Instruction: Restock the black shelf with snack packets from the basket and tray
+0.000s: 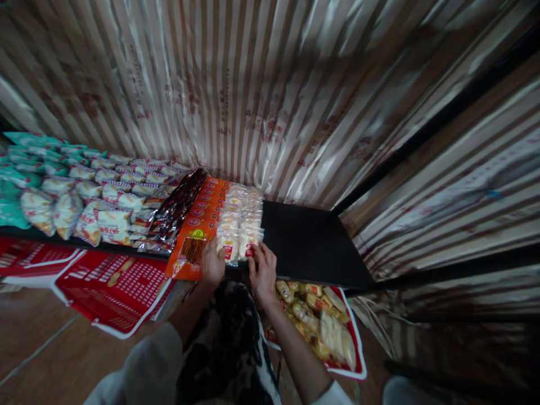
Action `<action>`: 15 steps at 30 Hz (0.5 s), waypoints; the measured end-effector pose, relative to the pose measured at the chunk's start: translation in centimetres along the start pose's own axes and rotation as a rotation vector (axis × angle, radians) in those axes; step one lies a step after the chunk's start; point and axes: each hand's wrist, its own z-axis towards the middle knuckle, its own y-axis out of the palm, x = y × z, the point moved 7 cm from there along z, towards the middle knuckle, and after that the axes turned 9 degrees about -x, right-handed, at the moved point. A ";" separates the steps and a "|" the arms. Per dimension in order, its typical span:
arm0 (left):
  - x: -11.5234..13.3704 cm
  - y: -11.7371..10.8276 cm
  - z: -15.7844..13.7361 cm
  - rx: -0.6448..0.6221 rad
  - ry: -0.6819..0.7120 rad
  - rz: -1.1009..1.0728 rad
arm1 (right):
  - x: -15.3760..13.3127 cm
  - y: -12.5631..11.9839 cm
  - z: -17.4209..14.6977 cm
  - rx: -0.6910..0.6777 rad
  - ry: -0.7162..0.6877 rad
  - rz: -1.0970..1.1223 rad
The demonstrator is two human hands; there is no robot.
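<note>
Two columns of small white snack packets [228,225] in clear wrappers with red labels run front to back on a black shelf [310,242]. My left hand [213,263] grips the left side of the front packets, its fingers partly hidden. Against the front of the right column, my right hand [262,271] has its bent fingers on a white packet. Left of these columns lies a large orange snack bag [198,216], close beside my left hand.
Dark shiny packets [179,211], white snack bags [113,225] and green bags [14,197] fill the shelf's left side. Below stand a red basket [113,287] and another basket [358,354] holding wrapped snacks. Striped sheeting [261,101] hangs behind; a black post [405,140] slants at right.
</note>
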 end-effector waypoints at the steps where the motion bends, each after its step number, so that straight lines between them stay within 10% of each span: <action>1: 0.1 0.0 0.0 0.013 0.006 0.010 | 0.3 0.2 0.1 -0.005 -0.003 -0.023; 15: 0.6 0.9 -0.1 0.097 0.080 0.085 | 1.8 2.2 0.5 -0.044 -0.035 -0.019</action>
